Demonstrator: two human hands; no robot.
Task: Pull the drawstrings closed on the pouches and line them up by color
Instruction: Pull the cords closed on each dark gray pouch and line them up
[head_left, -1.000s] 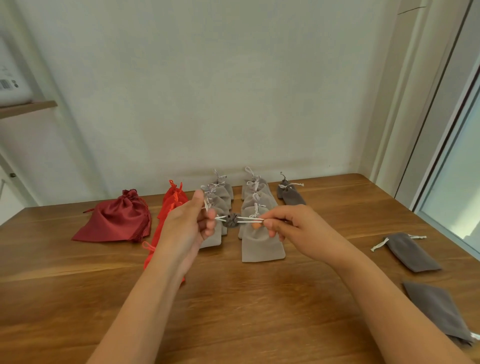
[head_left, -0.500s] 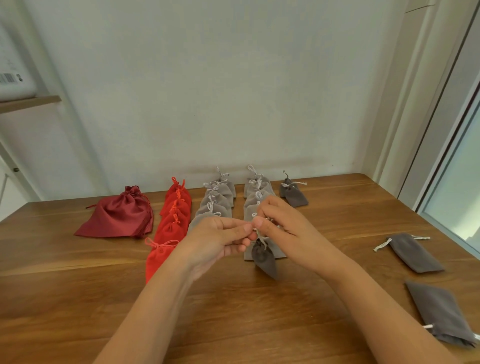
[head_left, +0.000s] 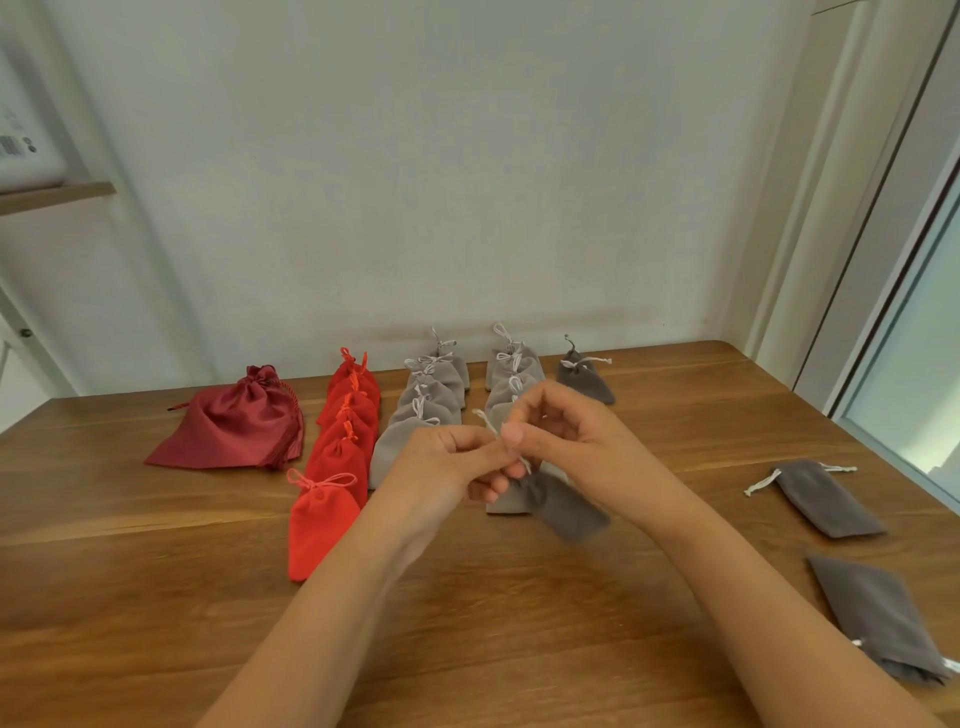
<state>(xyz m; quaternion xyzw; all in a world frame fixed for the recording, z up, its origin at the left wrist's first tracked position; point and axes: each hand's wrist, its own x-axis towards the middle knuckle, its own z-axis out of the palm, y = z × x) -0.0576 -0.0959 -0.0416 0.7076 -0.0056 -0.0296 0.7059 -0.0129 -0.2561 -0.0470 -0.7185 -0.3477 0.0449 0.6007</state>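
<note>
A dark grey pouch (head_left: 566, 512) is being dangled by its drawstring (head_left: 485, 421), pinched by the left hand (head_left: 441, 467) and right hand (head_left: 576, 441), nearer than the placed pouch (head_left: 584, 376). Rightward of that, two flat pouches (head_left: 826, 499) (head_left: 878, 618) are being left undone. The red row (head_left: 337, 467) and light grey rows (head_left: 415, 441) seem finished.

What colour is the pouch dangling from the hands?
Dark grey: the pouch has a whitish drawstring. The head view, the only one, shows it slightly blurred.
</note>
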